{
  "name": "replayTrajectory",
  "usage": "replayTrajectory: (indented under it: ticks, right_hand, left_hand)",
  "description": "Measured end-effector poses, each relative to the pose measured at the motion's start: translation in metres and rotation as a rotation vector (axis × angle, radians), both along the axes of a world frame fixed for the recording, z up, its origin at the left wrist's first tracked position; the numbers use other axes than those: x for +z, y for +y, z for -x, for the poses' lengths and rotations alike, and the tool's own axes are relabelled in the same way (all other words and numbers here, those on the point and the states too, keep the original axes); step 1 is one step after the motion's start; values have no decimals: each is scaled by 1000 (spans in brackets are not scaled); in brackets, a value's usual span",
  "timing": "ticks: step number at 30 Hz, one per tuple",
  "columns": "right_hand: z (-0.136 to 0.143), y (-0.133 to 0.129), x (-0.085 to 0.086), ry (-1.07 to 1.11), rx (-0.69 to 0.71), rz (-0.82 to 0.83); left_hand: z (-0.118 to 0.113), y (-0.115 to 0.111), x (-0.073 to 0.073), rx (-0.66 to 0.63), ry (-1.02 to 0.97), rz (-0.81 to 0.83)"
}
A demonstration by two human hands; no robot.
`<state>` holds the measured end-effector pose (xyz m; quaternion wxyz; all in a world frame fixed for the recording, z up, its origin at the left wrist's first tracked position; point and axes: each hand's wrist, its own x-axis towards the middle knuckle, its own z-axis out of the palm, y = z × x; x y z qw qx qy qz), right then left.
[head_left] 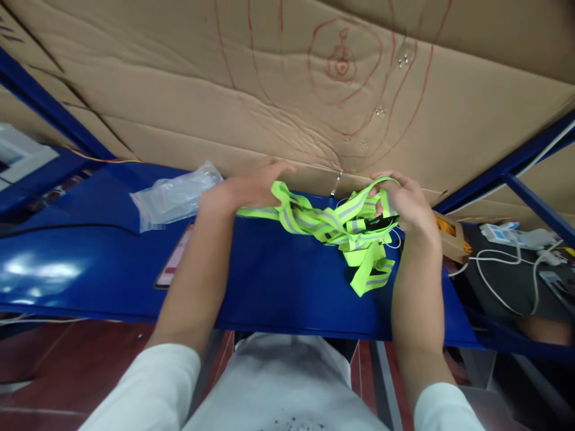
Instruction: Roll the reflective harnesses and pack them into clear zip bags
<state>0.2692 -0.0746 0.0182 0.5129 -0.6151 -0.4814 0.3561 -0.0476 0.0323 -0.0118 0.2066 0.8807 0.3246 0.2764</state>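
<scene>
A tangled bundle of neon yellow-green straps with grey reflective stripes (332, 222) lies over the blue table, one loop hanging toward the front edge. My right hand (402, 197) is closed on the straps at the bundle's right end, near a black piece among them. At the left end, my left hand (256, 182) is blurred, its fingers apart and reaching toward the cardboard, with a strap passing beside and below it. Whether that hand touches the strap is hard to tell.
Clear plastic bags (173, 197) and a phone (175, 260) lie left on the blue table (287, 293). Cardboard (179, 78) with red drawings stands behind. White cables and a power strip (516, 235) are at right, near a small brown box (450, 236).
</scene>
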Motion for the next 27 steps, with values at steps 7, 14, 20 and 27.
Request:
replayTrajectory:
  ticks: [7,14,20,27]
  right_hand:
    - [14,9,-8,221,123,121]
    - [21,13,-11,425,152,23]
    - [30,15,-14,445,-4,-85]
    - [20,33,-22,577,-119,-152]
  left_hand:
    - [-92,-72,-5,-464,45,57]
    - [-88,-54,-1,-333,-101,14]
    - [-92,-59,0,-172,-143,-184]
    - [-111,-76,-13,-92,72,-305]
